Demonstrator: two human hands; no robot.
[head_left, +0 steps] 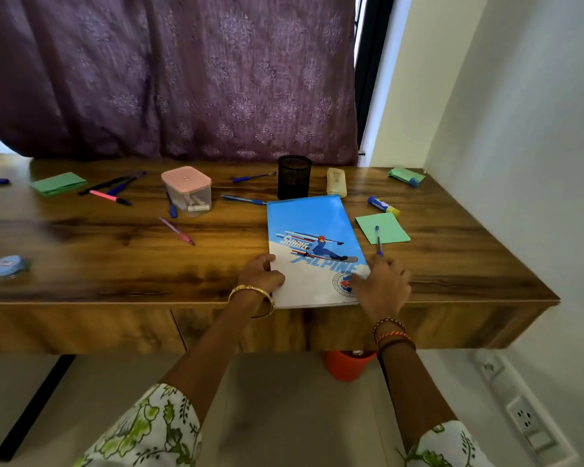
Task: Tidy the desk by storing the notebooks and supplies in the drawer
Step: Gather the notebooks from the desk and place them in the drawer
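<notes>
Left hand (261, 272) grips near-left edge of notebook (312, 246), fingers curled over it. Notebook lies at desk (115, 251) front edge, near corner overhanging, long axis running away from person. Cover reads "SKIING" and "ALPINE"; round seal unreadable. Right hand (383, 286) presses near-right corner, fingers spread flat; both hands equally near. Drawer front below desk appears closed.

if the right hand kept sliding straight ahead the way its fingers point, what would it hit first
Most likely the blue pen lying partly on the green paper sheet: its near tip sits just beyond the right hand. Depth is unclear, so the fingers might pass beside it.
</notes>
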